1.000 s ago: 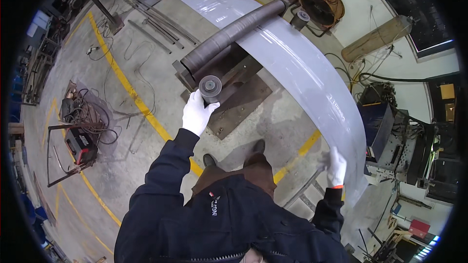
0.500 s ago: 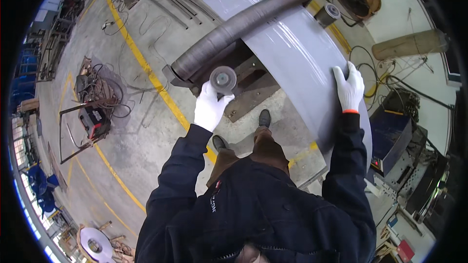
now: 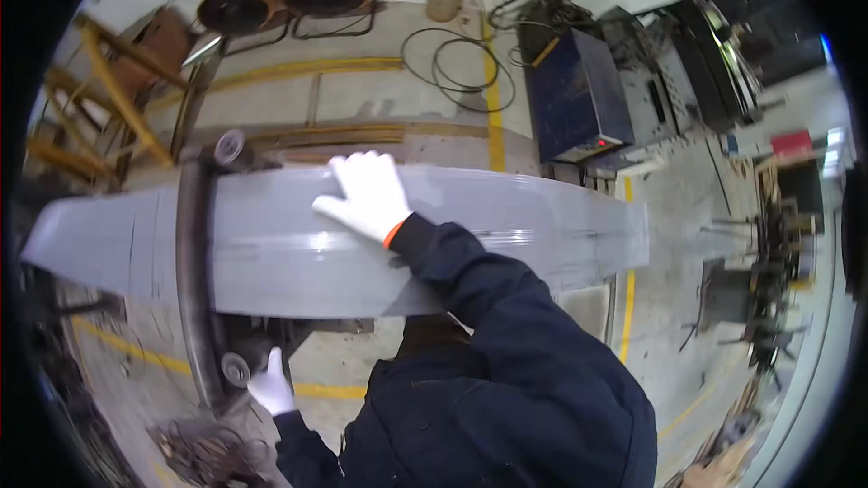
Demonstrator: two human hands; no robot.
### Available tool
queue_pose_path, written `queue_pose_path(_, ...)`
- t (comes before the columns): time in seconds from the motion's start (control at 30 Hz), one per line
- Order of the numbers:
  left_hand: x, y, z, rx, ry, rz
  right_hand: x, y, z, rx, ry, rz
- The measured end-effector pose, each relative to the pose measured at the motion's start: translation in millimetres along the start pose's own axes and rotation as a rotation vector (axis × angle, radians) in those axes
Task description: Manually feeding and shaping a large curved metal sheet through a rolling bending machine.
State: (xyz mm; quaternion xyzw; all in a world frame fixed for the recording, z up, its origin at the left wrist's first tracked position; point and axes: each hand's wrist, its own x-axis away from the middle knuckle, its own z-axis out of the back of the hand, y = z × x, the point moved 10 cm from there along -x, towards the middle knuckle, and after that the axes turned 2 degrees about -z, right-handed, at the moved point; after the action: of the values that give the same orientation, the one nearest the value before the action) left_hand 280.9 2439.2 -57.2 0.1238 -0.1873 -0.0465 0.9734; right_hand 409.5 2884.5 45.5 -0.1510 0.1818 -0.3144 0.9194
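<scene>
One grey sheet (image 3: 289, 280) crosses beneath the dark roller (image 3: 193, 253), showing on both sides, so apparently already through; what is left, I cannot tell. Right of the roller, the right hand (image 3: 368, 196) lies on the sheet, grip spread. By the roller's near end, the left hand (image 3: 271, 388) is at a round metal piece (image 3: 235, 369), its grip unclear.

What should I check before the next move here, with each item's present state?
1. Left hand and right hand both gloved: ok.
2. Long dark roller lying across the grey sheet: ok, sheet shows on both sides.
3. Right hand clear of the long dark roller: ok, open over the sheet.
4. Left hand gripping the near round-ended cylinder: cannot tell; they are close, contact unclear.
5. Far round-ended cylinder clear of both hands: ok.
</scene>
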Motion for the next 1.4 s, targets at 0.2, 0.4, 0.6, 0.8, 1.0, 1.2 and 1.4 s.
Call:
queue_pose_path(0.2,11,30,-2,0.908,0.281,-0.169,22,33,5,-0.083,-0.003,-0.062)
queue_pose_path(0.4,24,24,5,0.602,0.126,0.129,3,25,3,-0.187,-0.035,0.005)
queue_pose_path(0.6,-11,0,7,0.744,0.272,-0.267,-6,7,14,-0.099,0.146,0.099)
queue_pose_path(0.8,7,-31,7,0.752,0.216,-0.104,4,-12,-3,-0.004,0.03,0.127)
queue_pose_path(1.0,32,-33,21,0.665,0.342,-0.143,15,1,6,0.076,-0.009,0.022)
queue_pose_path(1.2,50,-39,13,0.696,0.387,-0.089,16,1,6,0.049,0.029,0.037)
queue_pose_path(1.4,61,-31,2,0.867,0.2,0.058,18,16,7,0.052,0.023,0.005)
